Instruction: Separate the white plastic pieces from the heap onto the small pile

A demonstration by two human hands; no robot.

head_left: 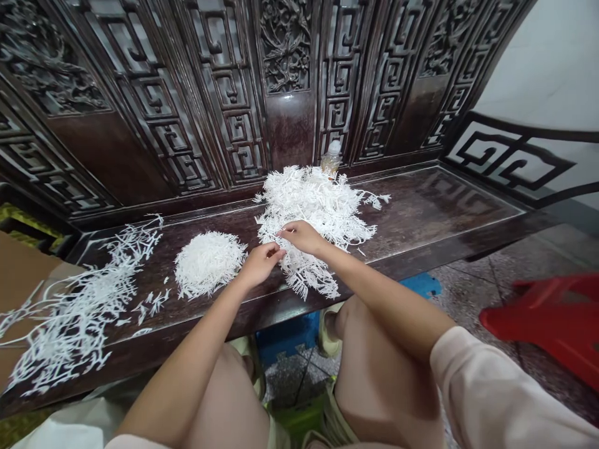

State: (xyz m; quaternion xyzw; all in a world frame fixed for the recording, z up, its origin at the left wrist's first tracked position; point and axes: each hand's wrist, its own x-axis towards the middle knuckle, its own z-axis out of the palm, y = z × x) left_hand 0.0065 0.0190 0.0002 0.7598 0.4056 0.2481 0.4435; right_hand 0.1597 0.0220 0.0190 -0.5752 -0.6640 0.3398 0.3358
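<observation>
A large heap of white branched sprigs (311, 206), which look like plastic, lies on the dark wooden bench seat. My right hand (302, 237) is over the front left of this heap, thumb and fingers pinched together. Just below and left of it, my left hand (262, 263) is also closed in a pinch, its fingertips close to the right ones. What is between the fingertips blends into the white heap, and I cannot make it out. Left of my left hand sits a rounded pile of short white pieces (209, 263).
Long white branched strands (88, 312) spread over the bench's left end, beside a cardboard box (28, 268). A few loose bits (152, 304) lie nearby. A clear bottle (331, 156) stands behind the heap, against the carved backrest (290, 125). A red plastic stool (547, 318) is at right.
</observation>
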